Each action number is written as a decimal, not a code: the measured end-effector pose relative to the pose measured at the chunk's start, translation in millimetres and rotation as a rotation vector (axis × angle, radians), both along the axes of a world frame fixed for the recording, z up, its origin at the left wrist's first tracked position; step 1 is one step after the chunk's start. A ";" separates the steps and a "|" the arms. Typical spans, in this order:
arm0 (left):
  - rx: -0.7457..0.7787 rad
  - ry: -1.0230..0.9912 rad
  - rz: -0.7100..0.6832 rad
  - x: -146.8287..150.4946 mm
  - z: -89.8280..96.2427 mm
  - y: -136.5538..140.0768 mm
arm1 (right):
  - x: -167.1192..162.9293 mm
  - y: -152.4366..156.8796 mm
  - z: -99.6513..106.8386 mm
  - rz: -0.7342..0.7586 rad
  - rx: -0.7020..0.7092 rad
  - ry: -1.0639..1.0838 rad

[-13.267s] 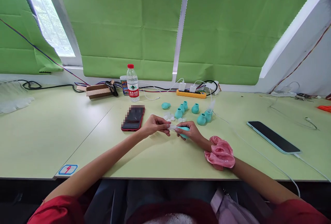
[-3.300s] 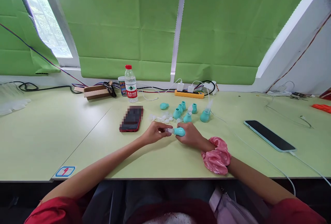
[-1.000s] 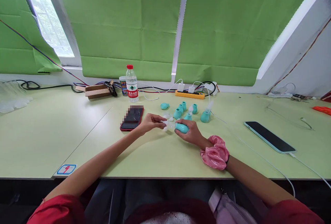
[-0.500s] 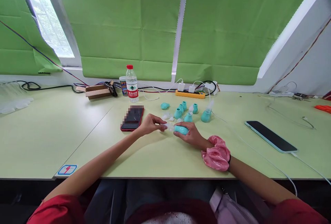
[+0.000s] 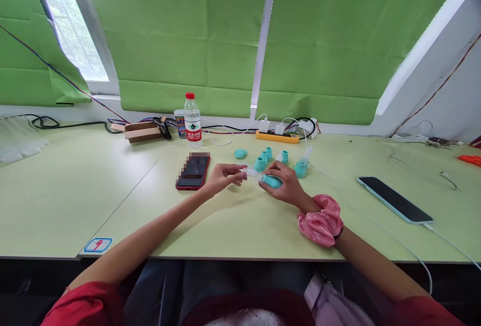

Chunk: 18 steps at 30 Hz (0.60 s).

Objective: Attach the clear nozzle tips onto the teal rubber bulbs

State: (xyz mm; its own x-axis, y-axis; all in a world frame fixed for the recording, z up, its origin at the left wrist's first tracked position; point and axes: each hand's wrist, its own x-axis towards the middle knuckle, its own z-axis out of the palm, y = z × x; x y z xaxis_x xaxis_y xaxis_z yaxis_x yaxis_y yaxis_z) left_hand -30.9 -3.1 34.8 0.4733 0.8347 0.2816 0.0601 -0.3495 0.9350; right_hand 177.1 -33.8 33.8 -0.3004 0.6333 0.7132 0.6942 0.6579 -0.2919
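My right hand (image 5: pixel 287 185) is wrapped round a teal squeeze bulb (image 5: pixel 272 181), which lies on its side and points left. From the bulb's mouth a translucent nozzle (image 5: pixel 256 174) reaches toward my left hand (image 5: pixel 224 178). My left fingertips are at the far end of this nozzle, a little apart around it. Just beyond my hands stand several teal bulbs, among them one with an open mouth (image 5: pixel 259 164) and one with a clear nozzle on top (image 5: pixel 300 168). Another bulb (image 5: pixel 240 153) lies on its side. My right hand hides part of this group.
A red-edged phone (image 5: pixel 193 170) lies left of my hands, with a water bottle (image 5: pixel 193 123) and a cup (image 5: pixel 180 124) behind it. A charging phone (image 5: pixel 394 199) lies at right. A yellow power strip (image 5: pixel 277 137), cables and a cardboard box (image 5: pixel 143 133) line the back.
My right hand has moved right and slightly away from me with the bulb. My left fingers have shifted slightly to the right and up and spread a bit.
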 end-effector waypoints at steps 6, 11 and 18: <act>0.662 0.694 0.353 -18.6 2.7 11.1 | 24.1 14.5 5.3 -0.339 0.209 0.164; 0.694 1.008 0.298 -18.4 -9.8 14.6 | 40.9 27.5 5.9 -0.652 0.010 0.197; 0.718 0.967 0.296 -10.3 -19.5 12.9 | 44.6 33.2 5.3 -0.789 -0.210 0.119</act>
